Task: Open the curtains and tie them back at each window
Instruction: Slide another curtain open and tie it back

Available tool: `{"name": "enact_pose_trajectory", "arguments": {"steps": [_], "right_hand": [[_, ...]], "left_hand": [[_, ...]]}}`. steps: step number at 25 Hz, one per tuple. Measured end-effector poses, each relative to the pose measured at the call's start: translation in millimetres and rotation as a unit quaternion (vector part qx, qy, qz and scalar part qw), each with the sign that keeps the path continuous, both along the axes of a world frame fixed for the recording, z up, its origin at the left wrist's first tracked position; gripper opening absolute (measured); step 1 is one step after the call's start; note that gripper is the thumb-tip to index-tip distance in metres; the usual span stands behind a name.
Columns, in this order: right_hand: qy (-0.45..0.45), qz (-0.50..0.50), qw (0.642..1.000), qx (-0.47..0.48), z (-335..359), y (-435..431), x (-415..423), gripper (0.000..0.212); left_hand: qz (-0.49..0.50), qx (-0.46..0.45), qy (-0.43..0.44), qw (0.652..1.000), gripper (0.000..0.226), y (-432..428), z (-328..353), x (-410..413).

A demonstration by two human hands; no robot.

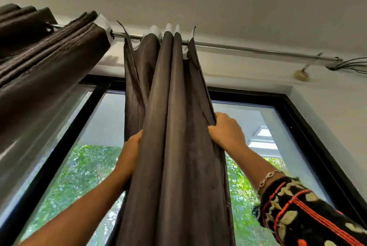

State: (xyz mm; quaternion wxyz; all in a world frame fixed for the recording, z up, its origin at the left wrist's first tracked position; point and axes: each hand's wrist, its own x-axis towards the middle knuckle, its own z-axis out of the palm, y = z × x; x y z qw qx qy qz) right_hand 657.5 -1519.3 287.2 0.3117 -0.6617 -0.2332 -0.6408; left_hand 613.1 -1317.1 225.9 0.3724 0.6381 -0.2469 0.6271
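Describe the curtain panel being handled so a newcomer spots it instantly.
Follow the metal curtain rod above the black-framed window. The bunched brown panel hangs mid-rod, gripped by the left hand and right hand; its neighbour at far left hangs untouched.

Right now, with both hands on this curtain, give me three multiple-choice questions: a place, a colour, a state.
1. Where does the right hand grip the gathered curtain?
A. its right edge
B. its left edge
C. its bottom hem
2. What colour is the window frame?
A. white
B. black
C. red
3. The gathered curtain is:
A. tied back with a cord
B. fallen to the floor
C. hanging from the rod
Answers: 1 A, it clutches that edge; 2 B, the frame is black; 3 C, folds hang from the rod, untied.
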Motion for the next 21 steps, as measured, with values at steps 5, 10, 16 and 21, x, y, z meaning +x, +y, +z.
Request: {"name": "enact_pose_trajectory", "arguments": {"steps": [5,10,16,21], "right_hand": [[-0.002,-0.02,1.0,-0.019,10.2,-96.5,27.4,0.007],[-0.006,-0.036,0.999,-0.015,17.7,-180.7,54.7,0.02],[0.009,-0.062,0.998,-0.002,11.9,-275.4,93.0,0.014],[0.007,-0.092,0.995,0.029,4.7,-347.2,114.1,0.019]], "left_hand": [[0.047,-0.014,0.087,0.995,0.045,-132.6,20.8,40.2],[0.098,0.035,0.068,0.992,0.028,-240.1,35.8,92.3],[0.092,0.155,0.036,0.983,0.042,-353.6,34.5,144.7],[0.042,0.195,0.029,0.979,0.051,-430.4,37.6,164.5]]}}
